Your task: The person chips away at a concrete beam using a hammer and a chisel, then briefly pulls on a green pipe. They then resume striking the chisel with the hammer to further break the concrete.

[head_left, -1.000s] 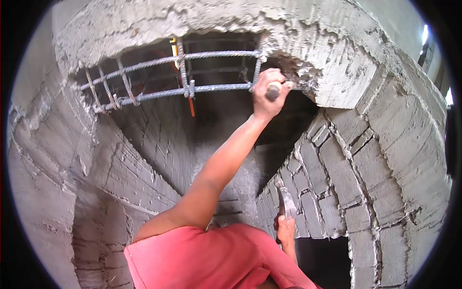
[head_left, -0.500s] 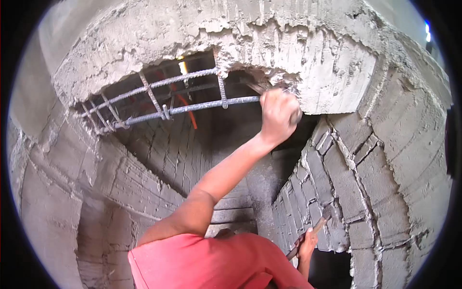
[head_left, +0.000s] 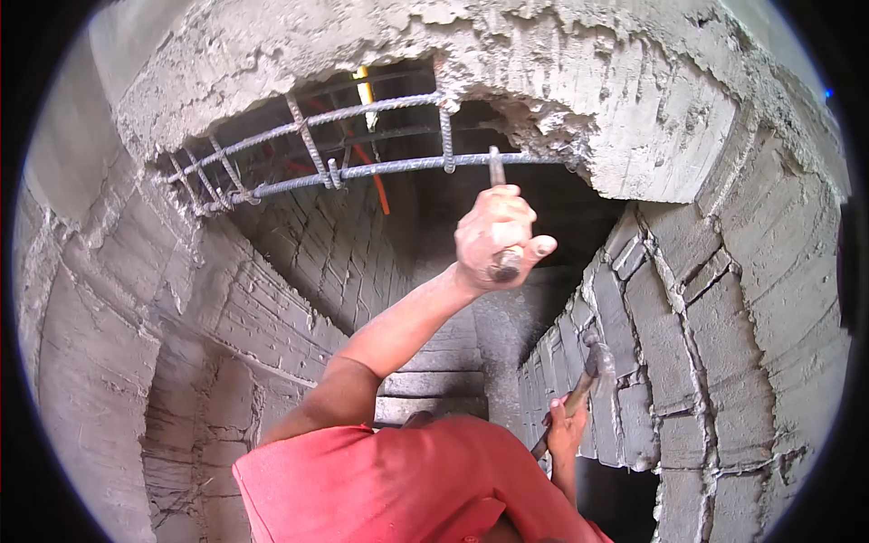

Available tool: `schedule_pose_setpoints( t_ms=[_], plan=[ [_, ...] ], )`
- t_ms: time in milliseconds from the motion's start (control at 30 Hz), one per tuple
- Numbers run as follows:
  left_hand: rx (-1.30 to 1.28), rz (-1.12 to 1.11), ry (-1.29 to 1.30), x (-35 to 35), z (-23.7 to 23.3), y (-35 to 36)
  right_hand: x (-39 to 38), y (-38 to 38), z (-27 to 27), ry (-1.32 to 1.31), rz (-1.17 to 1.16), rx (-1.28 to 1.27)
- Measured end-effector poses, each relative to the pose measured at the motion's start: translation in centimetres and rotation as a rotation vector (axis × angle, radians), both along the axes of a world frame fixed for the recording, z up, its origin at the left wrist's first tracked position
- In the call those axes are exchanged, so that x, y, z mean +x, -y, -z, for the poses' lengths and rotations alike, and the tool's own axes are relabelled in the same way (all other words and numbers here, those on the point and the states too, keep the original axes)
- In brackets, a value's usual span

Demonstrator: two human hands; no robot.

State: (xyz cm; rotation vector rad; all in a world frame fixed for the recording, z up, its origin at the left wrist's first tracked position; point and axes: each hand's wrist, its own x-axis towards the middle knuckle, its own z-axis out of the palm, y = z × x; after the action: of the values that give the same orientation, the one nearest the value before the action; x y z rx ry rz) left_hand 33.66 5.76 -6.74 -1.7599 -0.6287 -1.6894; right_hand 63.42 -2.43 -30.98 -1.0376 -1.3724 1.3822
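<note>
My left hand (head_left: 493,233) is closed around a metal chisel (head_left: 496,170). The chisel's narrow end points up toward the broken concrete beam (head_left: 652,149), apart from its chipped edge, and its blunt end shows below my fist. Lower right, my right hand (head_left: 566,427) grips the wooden handle of a hammer (head_left: 577,395), whose head (head_left: 598,358) points up in front of the block wall. Ribbed rebar (head_left: 389,167) lies bare along the beam's underside, just above my left hand.
Grey block wall (head_left: 652,353) with rough mortar joints rises on the right. Plastered wall (head_left: 262,335) stands on the left. Steps (head_left: 430,385) lie far below. Behind the rebar hang an orange strip (head_left: 380,192) and a yellow piece (head_left: 365,90).
My left hand has drawn the chisel down and away from the beam's broken edge. The hammer in my right hand has risen slightly to the left. The view has shifted a little.
</note>
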Motion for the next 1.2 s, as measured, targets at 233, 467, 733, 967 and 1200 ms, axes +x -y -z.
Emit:
schedule_pose_setpoints(
  t_ms=[233,467,733,967,1200],
  plan=[
    [0.012,0.071,-0.121,-1.0,-1.6,-1.8,-2.8,4.5,-2.0,0.25,0.027,-0.053],
    [0.097,0.215,-0.119,-0.8,-3.6,-0.7,-5.8,8.4,-3.4,0.152,0.062,0.1],
    [0.143,0.26,-0.062,0.3,-5.6,0.2,-7.1,9.0,-7.6,-0.009,0.111,0.168],
    [0.259,0.371,-0.072,-1.8,-5.4,-1.7,-8.0,9.9,-8.4,-0.115,0.127,0.163],
    [0.18,0.404,-0.012,-2.0,-5.0,-0.9,-9.9,10.3,-10.2,-0.019,0.099,0.252]
  ],
)
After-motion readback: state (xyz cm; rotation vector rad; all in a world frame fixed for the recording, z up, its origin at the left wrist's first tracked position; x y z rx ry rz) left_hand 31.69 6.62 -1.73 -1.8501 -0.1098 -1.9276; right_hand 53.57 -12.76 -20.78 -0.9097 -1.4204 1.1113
